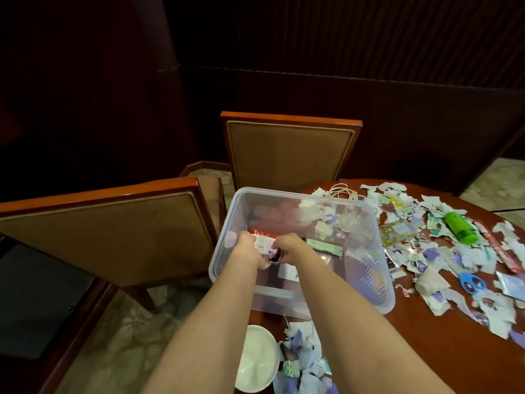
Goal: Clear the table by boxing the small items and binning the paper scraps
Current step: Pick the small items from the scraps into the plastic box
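Together, left hand (247, 249) and right hand (290, 248) grip a small pink-and-white carton (265, 244) low inside the clear plastic box (369, 268). Boxing looks barely begun: paper scraps (443, 282), green bottle (460, 227) and blue scissors (470, 282) lie unboxed on the table (412, 336), right.

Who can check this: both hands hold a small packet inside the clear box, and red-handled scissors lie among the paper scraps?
The head view shows blue-handled scissors, not red, among the paper scraps. The left hand and right hand do hold a small packet inside the clear box.
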`<action>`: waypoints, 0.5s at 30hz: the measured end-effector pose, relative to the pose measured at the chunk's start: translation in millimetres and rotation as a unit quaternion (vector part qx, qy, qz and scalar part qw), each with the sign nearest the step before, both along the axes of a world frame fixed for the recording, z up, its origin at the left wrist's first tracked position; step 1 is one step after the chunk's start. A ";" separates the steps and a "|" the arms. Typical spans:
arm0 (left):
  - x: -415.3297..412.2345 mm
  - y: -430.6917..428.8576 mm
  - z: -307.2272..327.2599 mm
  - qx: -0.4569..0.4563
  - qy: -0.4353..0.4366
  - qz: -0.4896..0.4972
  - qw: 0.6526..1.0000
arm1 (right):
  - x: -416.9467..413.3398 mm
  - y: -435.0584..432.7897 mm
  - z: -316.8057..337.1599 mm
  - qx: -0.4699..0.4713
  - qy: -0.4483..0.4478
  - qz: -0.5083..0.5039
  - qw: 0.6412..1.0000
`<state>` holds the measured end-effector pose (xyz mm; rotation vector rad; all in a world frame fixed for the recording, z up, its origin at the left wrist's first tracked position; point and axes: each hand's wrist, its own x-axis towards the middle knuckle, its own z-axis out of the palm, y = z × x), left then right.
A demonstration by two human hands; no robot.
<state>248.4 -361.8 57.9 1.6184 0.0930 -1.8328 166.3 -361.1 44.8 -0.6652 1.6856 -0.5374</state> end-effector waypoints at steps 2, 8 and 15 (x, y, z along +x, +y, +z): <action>0.6 2.7 3.8 0.001 -0.004 -0.019 1.000 | -4.0 -3.4 -4.5 -0.015 0.012 -0.012 1.000; 0.5 0.2 0.1 0.008 -0.041 -0.008 0.999 | -8.3 2.2 -0.3 0.000 0.024 0.021 0.999; -2.2 6.6 8.2 0.016 -0.051 0.030 0.998 | -18.2 9.5 10.1 0.015 0.077 0.027 0.997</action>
